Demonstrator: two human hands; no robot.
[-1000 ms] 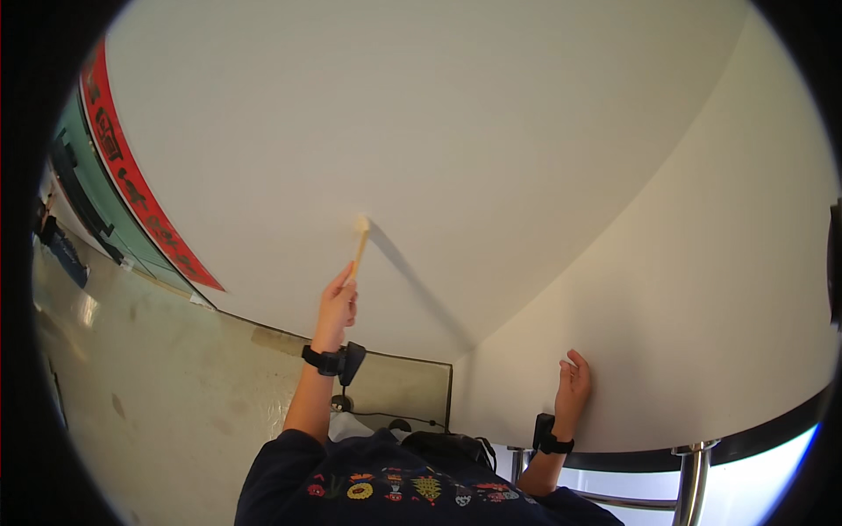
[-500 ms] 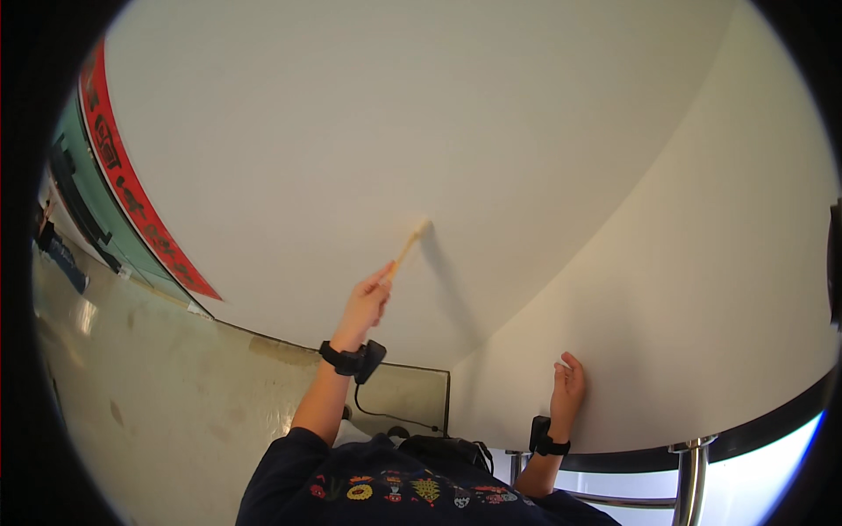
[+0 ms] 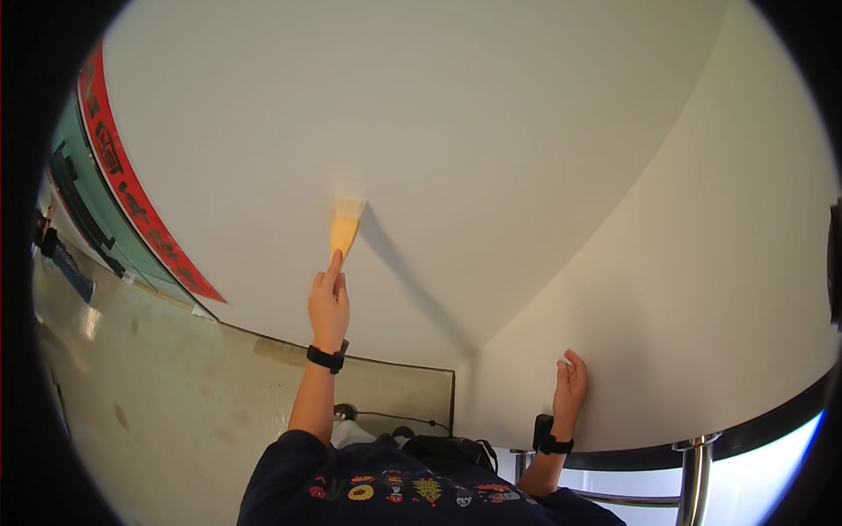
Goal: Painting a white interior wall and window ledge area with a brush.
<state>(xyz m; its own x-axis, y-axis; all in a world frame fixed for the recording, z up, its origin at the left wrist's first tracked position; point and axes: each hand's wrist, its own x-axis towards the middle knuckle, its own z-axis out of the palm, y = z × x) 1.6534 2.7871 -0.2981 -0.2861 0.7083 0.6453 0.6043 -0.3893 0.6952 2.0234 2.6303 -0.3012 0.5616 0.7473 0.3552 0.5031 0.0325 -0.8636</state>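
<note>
My left hand [image 3: 329,302] grips the light wooden handle of a wide flat brush [image 3: 345,228], its broad side facing me. The pale bristles point up toward the white wall [image 3: 491,131] and are blurred, so I cannot tell whether they touch it. A long thin shadow runs from the brush down to the wall corner. My right hand [image 3: 570,386] hangs at the lower right beside the adjoining white wall [image 3: 702,289], fingers loosely bent and apart, with nothing in them. A black strap with a small device circles each wrist.
At the left, a red banner [image 3: 132,197] with dark characters runs along the wall, near a glass door [image 3: 96,184]. Another person's leg [image 3: 70,272] shows beyond. A metal rail post [image 3: 693,486] stands at the lower right. A thin cable [image 3: 395,415] lies on the floor near my feet.
My left hand has moved left with the brush and turned, so the brush now shows its broad face instead of its thin edge. My right hand is almost unmoved.
</note>
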